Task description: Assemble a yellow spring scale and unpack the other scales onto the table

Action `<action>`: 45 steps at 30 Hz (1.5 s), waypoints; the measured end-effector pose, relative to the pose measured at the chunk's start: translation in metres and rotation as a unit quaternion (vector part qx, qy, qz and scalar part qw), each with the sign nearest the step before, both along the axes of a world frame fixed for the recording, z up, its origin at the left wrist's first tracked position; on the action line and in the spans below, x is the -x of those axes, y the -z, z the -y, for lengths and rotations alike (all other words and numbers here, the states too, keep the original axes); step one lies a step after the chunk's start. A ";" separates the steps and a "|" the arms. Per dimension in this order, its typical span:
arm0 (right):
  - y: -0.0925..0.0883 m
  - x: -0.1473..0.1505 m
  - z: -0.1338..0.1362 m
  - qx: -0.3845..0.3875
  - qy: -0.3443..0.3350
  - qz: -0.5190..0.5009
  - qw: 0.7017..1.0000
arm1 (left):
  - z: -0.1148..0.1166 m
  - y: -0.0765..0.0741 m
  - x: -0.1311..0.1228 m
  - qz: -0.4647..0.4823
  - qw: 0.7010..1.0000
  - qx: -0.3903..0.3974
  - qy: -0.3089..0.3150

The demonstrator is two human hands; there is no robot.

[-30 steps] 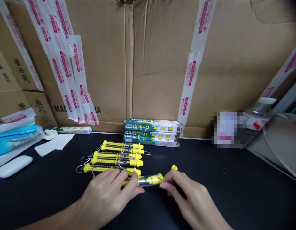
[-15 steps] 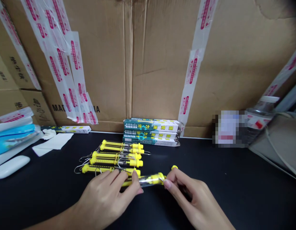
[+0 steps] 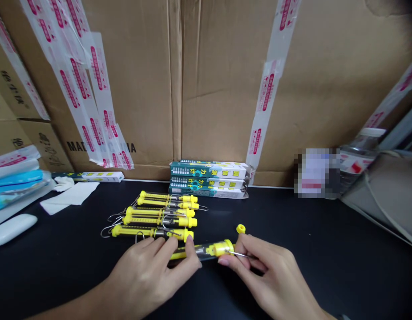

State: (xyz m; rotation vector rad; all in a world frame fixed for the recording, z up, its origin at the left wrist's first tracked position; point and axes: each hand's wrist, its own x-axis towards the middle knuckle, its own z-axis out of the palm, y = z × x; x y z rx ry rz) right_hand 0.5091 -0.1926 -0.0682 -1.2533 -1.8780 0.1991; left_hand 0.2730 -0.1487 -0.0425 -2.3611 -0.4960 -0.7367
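My left hand [image 3: 149, 275] grips the left end of a yellow tubular spring scale [image 3: 206, 251], which has a clear barrel and lies nearly level just above the black table. My right hand [image 3: 269, 275] pinches a thin metal rod [image 3: 240, 254] sticking out of the scale's yellow right end. A small yellow cap [image 3: 240, 229] stands on the table above my right hand. Several matching spring scales [image 3: 155, 218] lie side by side beyond my left hand, their wire hooks pointing in different directions.
A stack of teal and white boxes [image 3: 209, 180] stands against large taped cardboard cartons [image 3: 226, 89]. Tissues [image 3: 69, 195], blue packaging [image 3: 15, 184] and a white oval object [image 3: 12, 230] lie at left on the black table [image 3: 309, 249]. A bottle [image 3: 359, 151] stands at right.
My right hand has moved slightly right, and more of the thin metal rod shows beyond the scale's end. The view has shifted slightly upward.
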 end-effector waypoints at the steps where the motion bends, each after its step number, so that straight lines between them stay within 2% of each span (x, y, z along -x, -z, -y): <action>1: -0.001 0.001 0.000 -0.009 0.003 0.006 1.000 | 0.001 0.000 0.000 -0.002 1.000 0.003 0.000; 8: -0.006 0.001 -0.001 -0.024 0.016 0.049 0.998 | -0.001 0.003 -0.001 -0.010 1.000 0.007 -0.001; 21: -0.005 -0.002 -0.003 -0.004 0.021 0.023 1.000 | -0.002 0.007 -0.001 -0.008 1.000 0.012 0.003; 37: -0.006 -0.002 -0.002 0.001 0.031 0.021 0.999 | -0.002 0.005 -0.003 -0.018 1.000 0.014 0.003; 42: -0.003 -0.001 -0.004 0.012 0.038 -0.005 0.999 | -0.002 0.004 -0.006 0.011 1.000 0.006 -0.010; 45: -0.004 0.000 -0.005 -0.014 0.043 -0.001 0.999 | -0.003 0.004 -0.006 0.027 0.999 0.018 -0.022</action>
